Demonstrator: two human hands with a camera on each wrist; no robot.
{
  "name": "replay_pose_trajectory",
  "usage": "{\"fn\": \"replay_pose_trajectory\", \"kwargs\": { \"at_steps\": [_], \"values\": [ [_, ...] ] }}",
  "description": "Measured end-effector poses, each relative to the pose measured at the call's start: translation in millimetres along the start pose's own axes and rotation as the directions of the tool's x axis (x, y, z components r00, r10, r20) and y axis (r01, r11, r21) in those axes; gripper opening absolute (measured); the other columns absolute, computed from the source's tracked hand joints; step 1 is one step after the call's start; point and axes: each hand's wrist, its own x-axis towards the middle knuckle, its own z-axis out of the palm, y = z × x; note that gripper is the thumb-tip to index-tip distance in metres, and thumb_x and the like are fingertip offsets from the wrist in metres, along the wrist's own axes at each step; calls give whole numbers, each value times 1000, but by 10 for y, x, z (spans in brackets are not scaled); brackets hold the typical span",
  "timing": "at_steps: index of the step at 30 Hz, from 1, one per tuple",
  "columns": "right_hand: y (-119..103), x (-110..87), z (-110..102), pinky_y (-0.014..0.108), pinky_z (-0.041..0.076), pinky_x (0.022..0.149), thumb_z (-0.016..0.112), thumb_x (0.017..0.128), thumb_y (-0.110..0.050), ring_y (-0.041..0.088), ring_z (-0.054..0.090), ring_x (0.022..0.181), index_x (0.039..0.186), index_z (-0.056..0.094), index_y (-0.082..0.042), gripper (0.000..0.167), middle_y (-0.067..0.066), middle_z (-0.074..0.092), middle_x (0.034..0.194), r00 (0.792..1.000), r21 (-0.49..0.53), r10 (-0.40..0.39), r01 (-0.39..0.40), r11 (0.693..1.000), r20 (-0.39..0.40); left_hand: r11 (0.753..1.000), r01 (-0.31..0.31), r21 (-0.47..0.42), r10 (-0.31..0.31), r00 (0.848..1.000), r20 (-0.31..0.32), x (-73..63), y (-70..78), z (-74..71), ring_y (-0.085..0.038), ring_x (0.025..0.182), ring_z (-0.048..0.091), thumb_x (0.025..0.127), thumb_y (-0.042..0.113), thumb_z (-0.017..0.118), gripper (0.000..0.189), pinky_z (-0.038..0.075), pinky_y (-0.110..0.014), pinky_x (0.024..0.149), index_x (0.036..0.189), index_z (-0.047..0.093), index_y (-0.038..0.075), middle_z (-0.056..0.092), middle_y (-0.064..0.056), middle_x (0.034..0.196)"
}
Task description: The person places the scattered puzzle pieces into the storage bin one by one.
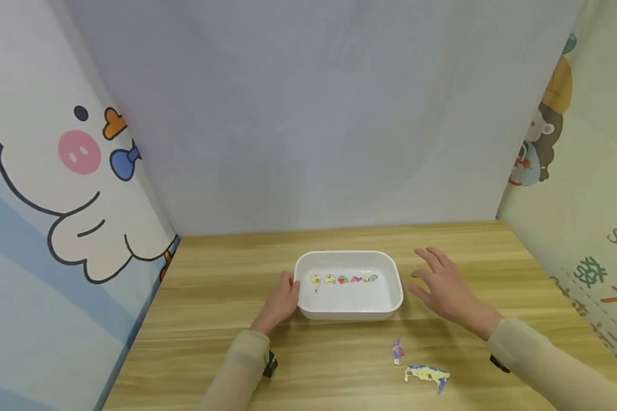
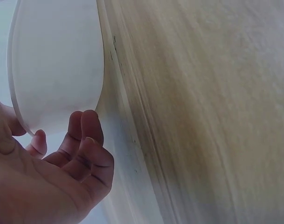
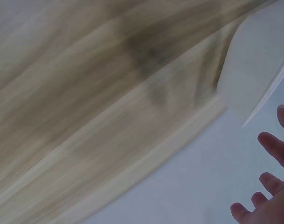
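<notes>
A white rectangular plastic tray [image 1: 348, 305] stands on the wooden table, with a row of small colourful flat pieces [image 1: 342, 279] on its floor. At its left end my left hand [image 1: 281, 299] holds the rim; in the left wrist view the thumb side is at the rim and the curled fingers [image 2: 88, 128] touch the outer wall. My right hand [image 1: 444, 288] hovers to the right of the tray, apart from it, fingers spread and nothing in them. The right wrist view shows those fingers [image 3: 274, 147] near the tray's wall [image 3: 256, 65].
Two larger flat coloured pieces lie on the table [image 1: 200, 319] in front of the tray: a small blue-pink one [image 1: 397, 351] and a longer yellow-blue one [image 1: 427, 374]. A grey curtain [image 1: 308, 114] hangs behind, with printed cloths [image 1: 25, 142] at both sides.
</notes>
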Motion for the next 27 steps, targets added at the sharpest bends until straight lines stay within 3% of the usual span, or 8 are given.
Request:
{"fn": "replay_pose_trajectory", "kwargs": {
  "at_steps": [7, 12, 15, 20, 27],
  "values": [
    [-54, -277, 39, 59, 33, 92, 84, 70, -24, 44, 42, 118, 85, 72, -4, 28, 24, 52, 126, 1000, -19, -17, 16, 1000, -5, 1000, -1, -26, 1, 1000, 3, -26, -10, 39, -23, 67, 49, 102, 20, 40, 14, 40, -35, 58, 101, 40, 7, 49, -9, 78],
    [-155, -403, 108, 63, 29, 88, 86, 66, -29, 44, 42, 117, 84, 72, -10, 30, 21, 54, 123, 1000, -19, -16, 17, 1000, 16, 999, 15, -34, -15, 1000, 5, -27, -21, 44, -23, 68, 49, 102, 21, 40, 15, 40, -34, 58, 103, 40, 7, 49, -9, 79],
    [-238, -441, 132, 64, 29, 85, 88, 64, -27, 40, 46, 108, 84, 73, -14, 28, 15, 58, 113, 999, -12, 1, -1, 1000, 41, 999, 29, -38, -29, 1000, 9, -15, -3, 29, -23, 68, 49, 103, 23, 39, 16, 39, -34, 58, 104, 39, 7, 49, -10, 80],
    [-371, -491, 151, 58, 31, 78, 86, 64, -22, 24, 45, 89, 83, 76, -20, 22, -3, 52, 91, 986, 18, 42, -45, 999, 164, 1000, 3, -19, -3, 1000, 3, 0, 20, 10, -24, 67, 49, 102, 22, 39, 15, 38, -35, 57, 103, 39, 7, 49, -10, 79],
    [-487, -525, 205, 49, 30, 76, 84, 64, -38, 16, 39, 86, 92, 76, -27, 31, -9, 51, 92, 947, 112, -29, -7, 994, 320, 1000, -4, 1, 4, 1000, -8, -4, 24, -9, -24, 67, 48, 102, 21, 41, 14, 38, -35, 58, 101, 39, 7, 49, -10, 76]
  ]
}}
